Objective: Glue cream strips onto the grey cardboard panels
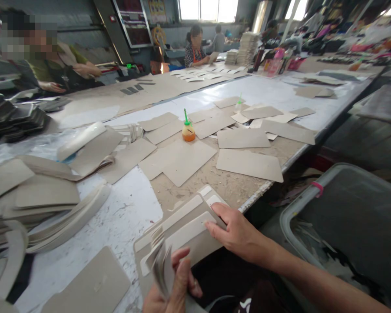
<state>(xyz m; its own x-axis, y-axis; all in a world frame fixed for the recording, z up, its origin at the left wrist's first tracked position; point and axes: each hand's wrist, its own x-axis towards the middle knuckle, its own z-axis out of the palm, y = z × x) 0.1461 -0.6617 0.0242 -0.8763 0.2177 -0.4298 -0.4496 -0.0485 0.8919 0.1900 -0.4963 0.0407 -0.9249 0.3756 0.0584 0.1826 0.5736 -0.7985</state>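
My left hand [174,284] is at the bottom edge, fingers closed round a fanned bundle of thin card strips [163,269]. My right hand [236,232] rests its fingers on a stack of grey cardboard panels [182,224] at the table's near edge, thumb and fingertips pressing the top panel. The stack has lighter strips along its upper side.
Loose cardboard sheets [249,164] lie across the long table [124,208]. An orange glue bottle with a green nozzle [188,129] stands mid-table. Piles of curved card pieces [45,204] sit at left. A grey bin [352,208] stands to the right. Other people sit at the far side.
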